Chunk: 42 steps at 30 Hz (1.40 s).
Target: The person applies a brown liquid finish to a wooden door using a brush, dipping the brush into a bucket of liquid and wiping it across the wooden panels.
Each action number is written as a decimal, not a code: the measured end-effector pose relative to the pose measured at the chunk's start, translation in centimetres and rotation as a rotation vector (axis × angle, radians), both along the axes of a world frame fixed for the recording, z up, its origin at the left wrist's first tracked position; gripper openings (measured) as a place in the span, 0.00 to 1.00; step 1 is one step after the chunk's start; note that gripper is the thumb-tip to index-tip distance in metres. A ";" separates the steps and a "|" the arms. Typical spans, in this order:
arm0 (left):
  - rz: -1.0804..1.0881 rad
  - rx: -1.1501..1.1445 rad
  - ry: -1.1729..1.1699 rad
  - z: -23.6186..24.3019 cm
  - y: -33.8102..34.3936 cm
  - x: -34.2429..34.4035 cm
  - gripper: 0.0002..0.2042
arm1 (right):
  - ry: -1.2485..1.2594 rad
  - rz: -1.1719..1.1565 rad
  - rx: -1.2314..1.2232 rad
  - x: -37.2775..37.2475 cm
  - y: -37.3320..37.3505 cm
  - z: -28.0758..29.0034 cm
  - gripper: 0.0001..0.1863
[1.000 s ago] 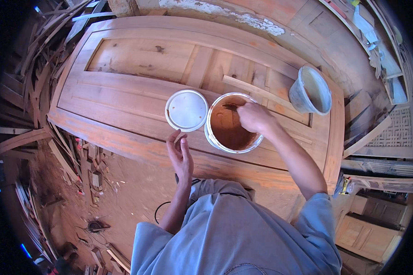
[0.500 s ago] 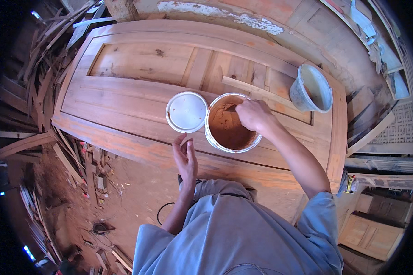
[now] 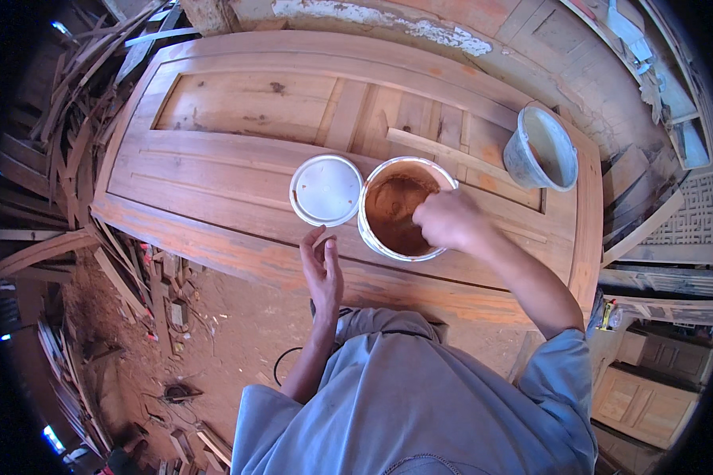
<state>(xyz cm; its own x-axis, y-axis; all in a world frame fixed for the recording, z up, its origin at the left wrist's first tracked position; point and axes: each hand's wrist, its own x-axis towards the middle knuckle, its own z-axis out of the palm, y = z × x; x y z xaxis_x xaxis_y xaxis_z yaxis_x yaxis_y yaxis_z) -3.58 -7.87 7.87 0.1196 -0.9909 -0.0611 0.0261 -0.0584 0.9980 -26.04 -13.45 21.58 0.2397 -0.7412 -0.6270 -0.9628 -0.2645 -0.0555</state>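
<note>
A white bucket of reddish-brown paste (image 3: 390, 204) stands on a wooden panel door (image 3: 174, 158) lying flat. My right hand (image 3: 448, 218) is inside its right rim, slightly blurred, fingers closed; whatever they grip is hidden. A white round lid (image 3: 325, 188) rests just left of the bucket. Just below the lid, my left hand (image 3: 321, 261) hovers near the door's front edge, fingers loosely curled and apart, holding nothing. A translucent grey pail (image 3: 539, 150) stands to the right, near the door's far corner. A loose wooden strip (image 3: 451, 154) lies across the door behind the bucket.
Wood offcuts (image 3: 55, 174) are heaped at the left. A worn wall with peeling white paint (image 3: 380, 24) runs behind the door. Stacked boards and lattice panels (image 3: 681, 210) lean at the right, with carved door panels (image 3: 638, 400) below. A black cable (image 3: 281, 360) lies by my left forearm.
My right hand has moved right and a little down within the bucket, toward its right rim. My left hand stays below the lid, shifted slightly right.
</note>
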 end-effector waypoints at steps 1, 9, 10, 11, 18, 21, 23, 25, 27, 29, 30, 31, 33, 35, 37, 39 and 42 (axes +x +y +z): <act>0.003 0.008 0.006 0.1 0.0 0.2 0.18 | -0.112 -0.090 0.024 -1.5 -0.6 0.4 0.15; -0.002 0.016 0.025 -0.5 -0.5 -0.3 0.18 | -0.427 -0.476 0.266 -4.8 -2.5 -0.5 0.17; -0.019 0.030 0.031 -0.2 -0.5 -0.5 0.18 | -0.403 -0.352 0.153 -5.1 -2.6 -2.8 0.17; -0.029 0.040 0.034 0.2 -0.7 -0.6 0.18 | -0.379 -0.219 0.038 -4.9 -3.0 -4.0 0.17; -0.024 -0.004 -0.020 0.3 -0.7 -0.7 0.19 | -0.070 0.027 -0.228 3.3 -2.3 -7.1 0.13; 0.005 0.006 -0.006 0.4 -0.3 -0.4 0.19 | -0.059 0.095 -0.134 3.8 -1.4 -6.1 0.13; -0.002 0.051 0.003 0.8 -0.3 -0.4 0.19 | 0.014 0.169 -0.070 2.8 -0.4 -4.4 0.13; 0.001 0.035 -0.013 0.5 -0.2 0.2 0.19 | 0.085 0.231 -0.029 2.0 0.1 -3.2 0.12; 0.012 0.018 -0.016 -0.2 -0.3 0.5 0.19 | 0.169 0.266 0.001 1.1 0.4 -2.4 0.12; 0.034 0.002 -0.005 -0.5 -0.4 0.6 0.18 | 0.201 0.205 -0.048 0.0 0.2 -0.7 0.11; 0.035 0.010 0.000 -0.6 -0.3 0.6 0.18 | 0.216 0.174 -0.066 -0.9 0.0 0.0 0.11; 0.035 0.018 0.004 -0.5 -0.4 0.4 0.18 | 0.082 0.090 -0.058 -2.6 -0.3 0.7 0.12; 0.037 0.019 0.012 -0.3 -0.6 0.3 0.18 | -0.258 0.020 0.025 -6.1 -1.2 1.4 0.14; 0.032 0.015 0.019 -0.4 -0.6 0.0 0.18 | -0.425 -0.321 0.269 -7.9 -0.9 2.4 0.16; -0.001 0.020 -0.003 -0.5 -0.8 -0.3 0.18 | -0.592 -0.543 0.424 -9.8 -0.2 2.7 0.18; -0.024 0.021 -0.016 -0.5 -0.9 -0.5 0.18 | -0.776 -0.649 0.498 -11.2 1.6 1.3 0.19; -0.032 0.019 -0.031 -0.2 -1.1 -0.2 0.18 | -0.953 -0.822 0.425 -11.0 4.1 0.5 0.17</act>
<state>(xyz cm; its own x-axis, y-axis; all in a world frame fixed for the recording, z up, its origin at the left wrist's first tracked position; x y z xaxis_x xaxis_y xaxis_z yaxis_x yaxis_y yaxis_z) -3.82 -9.00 7.66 0.0896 -0.9930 -0.0769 -0.0066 -0.0778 0.9970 -36.99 -9.37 22.04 0.2916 -0.6704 -0.6823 -0.3717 0.5778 -0.7266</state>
